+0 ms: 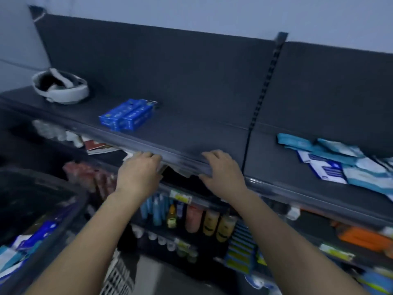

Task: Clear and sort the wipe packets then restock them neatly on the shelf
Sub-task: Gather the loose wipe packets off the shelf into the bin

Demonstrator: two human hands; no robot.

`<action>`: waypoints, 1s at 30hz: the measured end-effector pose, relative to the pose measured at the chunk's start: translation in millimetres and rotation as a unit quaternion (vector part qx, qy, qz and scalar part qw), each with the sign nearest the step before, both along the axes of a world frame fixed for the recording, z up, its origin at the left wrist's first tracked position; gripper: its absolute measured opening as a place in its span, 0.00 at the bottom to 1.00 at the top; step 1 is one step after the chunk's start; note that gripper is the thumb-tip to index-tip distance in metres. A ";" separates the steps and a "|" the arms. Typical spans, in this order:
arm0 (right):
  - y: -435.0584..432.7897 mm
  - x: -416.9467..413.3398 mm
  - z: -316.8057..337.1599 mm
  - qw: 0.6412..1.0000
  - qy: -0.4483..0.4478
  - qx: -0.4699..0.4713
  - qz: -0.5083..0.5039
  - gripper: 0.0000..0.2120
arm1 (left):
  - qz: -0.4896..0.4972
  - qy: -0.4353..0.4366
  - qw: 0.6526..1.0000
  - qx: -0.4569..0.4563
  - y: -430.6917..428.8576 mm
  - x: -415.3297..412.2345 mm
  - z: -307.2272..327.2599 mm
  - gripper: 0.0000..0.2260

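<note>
— So, what are the fingers doing?
— On the right hand (221, 171) the fingers (209, 155) lie together, hooked over the shelf edge (182, 160), thumb underneath, gripping it. The left hand (138, 169) has its fingers bent at the same lip, left of centre. It's too blurred to tell whether they hold anything.
— And the wipe packets (340, 160)?
— Right of centre on the top shelf (191, 128), past the upright (264, 81). They're a loose heap lying flat at mixed angles, running along the shelf toward the right border, well apart from both hands.
— Which hand is nearer?
— The right, I'd say. The reach goes rightward and slightly up the frame, and the left would have to cross over.
— Anything else?
— Blue boxes (127, 114) up and left of the hands, and a dark bin (53, 179) at lower left.
</note>
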State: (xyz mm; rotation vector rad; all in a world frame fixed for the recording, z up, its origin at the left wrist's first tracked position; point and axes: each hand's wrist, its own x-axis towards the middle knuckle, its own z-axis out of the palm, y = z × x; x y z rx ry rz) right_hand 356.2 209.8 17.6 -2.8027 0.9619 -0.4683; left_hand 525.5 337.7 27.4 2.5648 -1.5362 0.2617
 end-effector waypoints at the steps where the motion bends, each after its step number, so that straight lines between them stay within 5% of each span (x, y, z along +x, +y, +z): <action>1: -11.9 -17.7 1.0 1.000 -0.001 0.006 -0.012 0.28 | -0.012 0.003 1.000 -0.003 -14.8 -13.9 1.6 0.18; 14: -142.8 -217.2 8.8 0.987 -0.002 0.005 -0.162 0.27 | -0.142 0.007 0.989 -0.029 -189.2 -191.1 4.1 0.20; 26: -252.4 -285.8 -9.7 0.961 0.014 0.021 -0.274 0.26 | -0.255 0.017 0.967 0.017 -343.1 -259.7 -16.6 0.20; 30: -291.5 -288.1 -17.6 0.955 0.034 0.003 -0.295 0.31 | -0.265 0.039 0.961 0.067 -391.4 -261.1 -24.2 0.36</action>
